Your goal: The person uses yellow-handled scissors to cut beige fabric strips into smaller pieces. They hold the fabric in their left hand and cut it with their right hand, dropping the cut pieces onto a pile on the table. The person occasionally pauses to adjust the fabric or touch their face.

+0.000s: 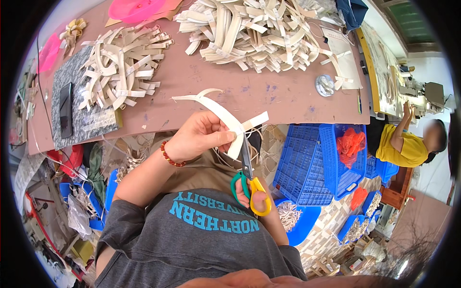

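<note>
Between the thumb and fingers of my left hand (204,136) are a few cream fabric strips (218,109), fanning out above and to the right of the grip. A red bead bracelet circles that wrist. My right hand (250,196) grips a pair of scissors (246,161), fingers through the green and yellow handle loops. The blades point up and meet the strips near their lower ends; whether they are parted there I cannot tell. On the table beyond lie a large heap of cream strips (259,36) and a smaller heap (122,67) to the left.
The brown table (201,81) carries a phone (66,110) on a speckled board at left and a round clear container (325,85) at right. Blue crates (305,163) and a blue tub (307,221) stand below right. Beyond, a person in yellow (403,146) sits at a sewing machine.
</note>
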Demonstrator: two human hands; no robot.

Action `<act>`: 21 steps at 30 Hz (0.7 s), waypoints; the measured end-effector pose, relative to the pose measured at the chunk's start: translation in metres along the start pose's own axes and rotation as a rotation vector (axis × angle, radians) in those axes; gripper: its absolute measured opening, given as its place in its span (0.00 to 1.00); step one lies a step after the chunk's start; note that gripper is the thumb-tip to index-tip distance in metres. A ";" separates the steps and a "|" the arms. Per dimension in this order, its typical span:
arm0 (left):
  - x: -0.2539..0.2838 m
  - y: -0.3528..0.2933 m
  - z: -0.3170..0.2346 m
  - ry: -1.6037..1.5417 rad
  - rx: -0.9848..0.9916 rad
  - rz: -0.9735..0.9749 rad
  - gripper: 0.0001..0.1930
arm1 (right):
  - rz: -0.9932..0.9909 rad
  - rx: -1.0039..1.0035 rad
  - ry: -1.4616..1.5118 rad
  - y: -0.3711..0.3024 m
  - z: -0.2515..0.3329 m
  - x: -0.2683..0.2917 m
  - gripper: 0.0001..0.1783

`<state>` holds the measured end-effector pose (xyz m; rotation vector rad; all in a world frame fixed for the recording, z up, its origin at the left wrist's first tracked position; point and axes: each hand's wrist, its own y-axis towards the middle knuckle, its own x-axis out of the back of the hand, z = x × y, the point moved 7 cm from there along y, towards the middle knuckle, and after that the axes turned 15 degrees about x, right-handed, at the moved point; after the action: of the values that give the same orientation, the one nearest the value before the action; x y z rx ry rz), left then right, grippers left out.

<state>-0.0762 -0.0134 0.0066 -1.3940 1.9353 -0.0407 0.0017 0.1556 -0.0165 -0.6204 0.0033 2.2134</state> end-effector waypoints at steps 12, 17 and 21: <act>0.001 -0.006 -0.007 0.152 0.101 0.097 0.06 | -0.009 -0.036 -0.071 -0.004 0.009 0.010 0.38; 0.004 -0.007 -0.007 0.149 0.070 0.122 0.07 | -0.017 -0.055 -0.108 -0.012 0.001 0.024 0.31; 0.007 -0.004 -0.006 0.014 0.037 0.060 0.09 | -0.021 -0.068 -0.135 -0.012 -0.002 0.027 0.25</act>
<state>-0.0774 -0.0233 0.0086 -1.3137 1.9770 -0.0578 -0.0034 0.1821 -0.0278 -0.5050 -0.1476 2.2385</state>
